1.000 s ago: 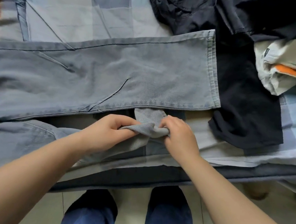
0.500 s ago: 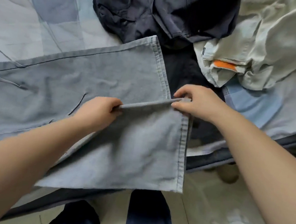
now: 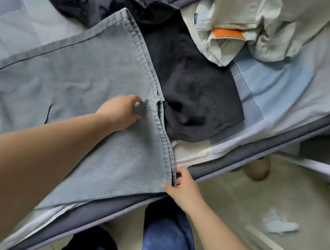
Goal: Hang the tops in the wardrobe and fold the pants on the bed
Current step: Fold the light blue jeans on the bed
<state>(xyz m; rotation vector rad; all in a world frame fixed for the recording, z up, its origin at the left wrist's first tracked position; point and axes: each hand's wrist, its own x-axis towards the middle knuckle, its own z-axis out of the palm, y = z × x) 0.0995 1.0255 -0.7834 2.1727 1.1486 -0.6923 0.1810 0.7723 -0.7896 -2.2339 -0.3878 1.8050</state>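
Faded blue-grey denim pants are lying along the bed's near edge, legs running leftward from the hems. Left hand is pinching the inner hem corner; right hand is gripping the outer corner, nearer the bed's edge.

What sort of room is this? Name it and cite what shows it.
Most likely a bedroom. A bed with a blue patchwork cover fills the view, strewn with laundry: grey-blue pants, a dark garment and a pale top. Tiled floor lies beside it.
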